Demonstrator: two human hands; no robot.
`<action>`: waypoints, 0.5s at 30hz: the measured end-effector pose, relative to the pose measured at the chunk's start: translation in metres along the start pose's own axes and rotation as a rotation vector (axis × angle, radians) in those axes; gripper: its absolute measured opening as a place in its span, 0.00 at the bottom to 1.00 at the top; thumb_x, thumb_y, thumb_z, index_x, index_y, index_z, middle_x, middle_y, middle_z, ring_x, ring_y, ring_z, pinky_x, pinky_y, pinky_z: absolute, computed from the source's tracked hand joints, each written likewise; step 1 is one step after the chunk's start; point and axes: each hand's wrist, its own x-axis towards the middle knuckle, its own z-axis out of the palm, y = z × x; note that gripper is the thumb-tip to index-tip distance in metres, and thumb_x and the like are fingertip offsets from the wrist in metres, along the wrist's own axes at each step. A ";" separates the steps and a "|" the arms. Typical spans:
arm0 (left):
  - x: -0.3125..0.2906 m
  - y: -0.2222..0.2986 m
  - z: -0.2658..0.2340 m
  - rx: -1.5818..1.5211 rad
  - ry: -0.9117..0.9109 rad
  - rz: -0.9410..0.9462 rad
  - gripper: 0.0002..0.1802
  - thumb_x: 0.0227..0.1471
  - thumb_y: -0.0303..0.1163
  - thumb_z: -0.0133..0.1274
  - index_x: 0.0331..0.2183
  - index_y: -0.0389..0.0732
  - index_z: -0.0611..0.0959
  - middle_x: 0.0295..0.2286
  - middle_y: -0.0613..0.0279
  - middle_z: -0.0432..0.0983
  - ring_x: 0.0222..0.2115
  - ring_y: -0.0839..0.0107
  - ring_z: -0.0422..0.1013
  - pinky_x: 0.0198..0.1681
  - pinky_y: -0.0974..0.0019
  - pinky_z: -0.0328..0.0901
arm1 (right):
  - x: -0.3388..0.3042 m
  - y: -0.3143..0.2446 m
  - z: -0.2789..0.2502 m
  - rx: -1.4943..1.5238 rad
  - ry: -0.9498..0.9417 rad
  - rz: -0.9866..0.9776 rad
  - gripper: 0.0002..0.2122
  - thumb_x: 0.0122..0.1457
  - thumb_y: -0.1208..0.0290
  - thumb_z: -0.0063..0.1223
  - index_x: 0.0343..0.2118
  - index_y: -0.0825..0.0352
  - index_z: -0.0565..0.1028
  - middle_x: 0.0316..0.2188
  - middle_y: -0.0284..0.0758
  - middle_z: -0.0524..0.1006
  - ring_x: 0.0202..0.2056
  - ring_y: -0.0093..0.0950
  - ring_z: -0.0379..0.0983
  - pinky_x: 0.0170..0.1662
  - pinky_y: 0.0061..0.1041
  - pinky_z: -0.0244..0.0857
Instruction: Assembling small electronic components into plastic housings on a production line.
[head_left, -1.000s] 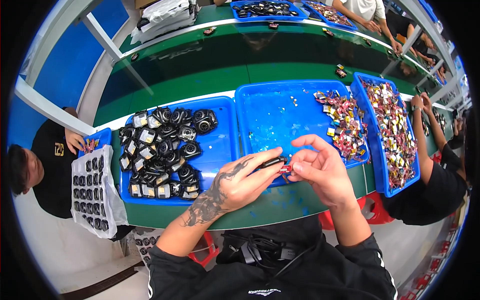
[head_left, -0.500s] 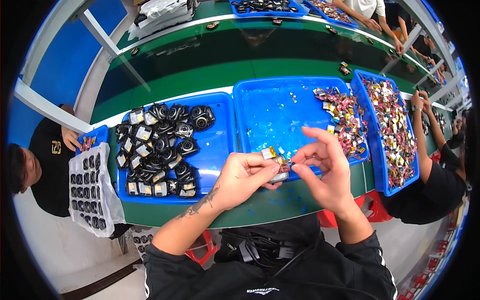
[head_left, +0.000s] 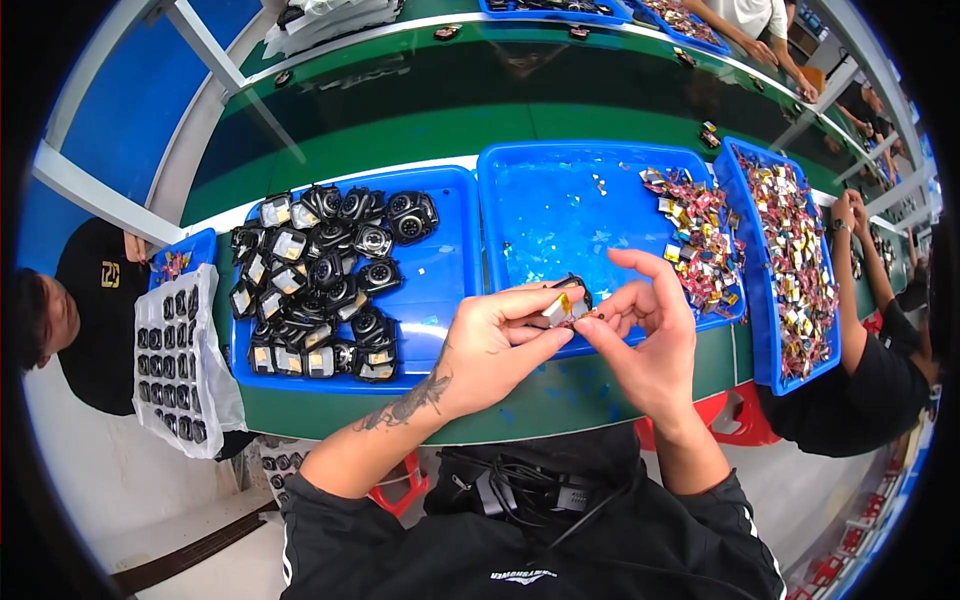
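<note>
My left hand (head_left: 492, 345) grips a small black watch-like housing (head_left: 577, 286) between thumb and fingers, above the near edge of the middle tray. A silver-white battery with yellow tape (head_left: 557, 310) sits at the housing's open side. At its right end, the thumb and forefinger of my right hand (head_left: 650, 350) are closed together. Whatever lies between these fingertips, perhaps a wire end, is too small to name. Similar black housings (head_left: 375, 240) lie heaped in the left blue tray (head_left: 440, 300). Battery-and-board pieces (head_left: 700, 235) are piled at the right of the middle blue tray (head_left: 560, 200).
A narrower blue tray (head_left: 740, 170) full of similar pieces stands at the right. Beyond the trays runs a green conveyor belt (head_left: 450, 130) with scattered parts. One person (head_left: 100, 310) sits at the left beside a white tray of round parts (head_left: 175, 365); another's arms (head_left: 850, 280) show at the right.
The held housing has turned, so its black rim and silver battery show where the reddish board showed before. My right fingertips have closed in on it. The whole view has shifted slightly.
</note>
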 end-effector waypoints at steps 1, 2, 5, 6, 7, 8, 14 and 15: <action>0.000 0.000 0.001 -0.032 -0.001 -0.003 0.21 0.51 0.14 0.53 0.49 0.29 0.76 0.51 0.50 0.70 0.46 0.69 0.73 0.49 0.70 0.71 | 0.000 0.001 0.001 -0.027 0.016 -0.024 0.27 0.48 0.84 0.62 0.53 0.66 0.66 0.27 0.29 0.75 0.27 0.15 0.68 0.30 0.14 0.62; 0.000 -0.001 0.001 -0.064 -0.003 -0.006 0.22 0.51 0.13 0.53 0.50 0.29 0.75 0.51 0.49 0.70 0.46 0.68 0.72 0.49 0.70 0.70 | 0.000 0.001 0.001 -0.055 0.032 -0.049 0.27 0.48 0.82 0.63 0.52 0.65 0.67 0.27 0.30 0.76 0.26 0.17 0.68 0.28 0.16 0.62; 0.001 0.001 0.001 -0.013 -0.015 0.075 0.24 0.51 0.12 0.51 0.52 0.29 0.73 0.51 0.48 0.71 0.48 0.67 0.71 0.50 0.69 0.70 | 0.006 -0.002 0.006 -0.196 0.103 -0.096 0.27 0.48 0.82 0.63 0.53 0.66 0.66 0.29 0.32 0.75 0.28 0.18 0.70 0.28 0.17 0.65; 0.001 0.001 0.002 -0.016 -0.016 0.079 0.24 0.51 0.12 0.51 0.52 0.29 0.73 0.51 0.48 0.71 0.48 0.67 0.71 0.50 0.69 0.70 | 0.005 -0.003 0.008 -0.200 0.104 -0.099 0.27 0.48 0.82 0.63 0.53 0.66 0.66 0.29 0.32 0.75 0.28 0.18 0.70 0.28 0.17 0.65; 0.002 0.001 0.003 -0.041 0.010 0.067 0.25 0.51 0.12 0.51 0.53 0.29 0.72 0.50 0.48 0.71 0.49 0.67 0.71 0.50 0.68 0.70 | 0.004 -0.001 0.010 -0.078 0.077 -0.043 0.27 0.49 0.83 0.62 0.53 0.67 0.66 0.31 0.33 0.75 0.29 0.20 0.72 0.29 0.17 0.67; 0.002 0.000 0.004 -0.065 0.038 0.056 0.26 0.51 0.11 0.50 0.54 0.29 0.71 0.50 0.47 0.71 0.49 0.66 0.70 0.51 0.67 0.69 | 0.003 0.001 0.013 0.043 0.049 0.012 0.27 0.49 0.83 0.62 0.53 0.67 0.66 0.32 0.34 0.75 0.30 0.22 0.73 0.30 0.18 0.69; 0.004 0.002 0.002 -0.136 0.176 0.019 0.32 0.52 0.14 0.50 0.59 0.37 0.64 0.45 0.51 0.74 0.45 0.69 0.73 0.47 0.69 0.70 | 0.017 0.004 0.026 -0.077 0.004 -0.133 0.24 0.50 0.83 0.59 0.52 0.68 0.67 0.30 0.34 0.75 0.33 0.22 0.74 0.33 0.23 0.72; 0.007 -0.003 -0.001 -0.120 0.153 0.070 0.34 0.53 0.15 0.51 0.60 0.40 0.62 0.43 0.54 0.74 0.42 0.73 0.73 0.43 0.70 0.71 | 0.025 0.004 0.023 -0.033 -0.051 -0.092 0.24 0.51 0.83 0.59 0.52 0.68 0.67 0.29 0.33 0.75 0.32 0.21 0.74 0.34 0.22 0.71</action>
